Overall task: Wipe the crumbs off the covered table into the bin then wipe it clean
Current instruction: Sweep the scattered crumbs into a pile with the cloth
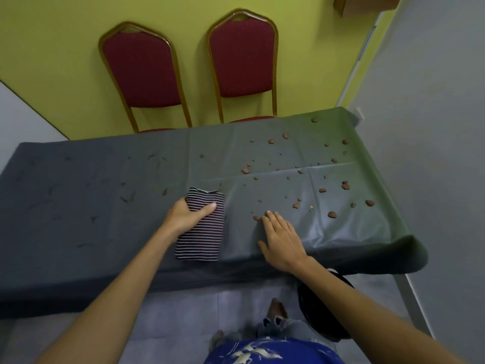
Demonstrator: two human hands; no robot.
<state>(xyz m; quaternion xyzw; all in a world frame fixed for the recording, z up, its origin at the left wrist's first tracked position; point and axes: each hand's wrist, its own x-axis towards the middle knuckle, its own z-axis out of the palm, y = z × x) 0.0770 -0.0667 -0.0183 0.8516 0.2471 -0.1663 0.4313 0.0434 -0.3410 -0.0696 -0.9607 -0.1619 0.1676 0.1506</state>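
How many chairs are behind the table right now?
2. One red-cushioned gold-framed chair stands beyond the grey-covered table, left of centre; the second chair stands beside it, to its right. Their seats are mostly hidden behind the table.

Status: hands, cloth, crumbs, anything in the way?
Left hand grips striped cloth on table cover. Right hand flat on cover. Crumbs scattered over right half, unswept. Dark bin below near edge; nothing blocking.
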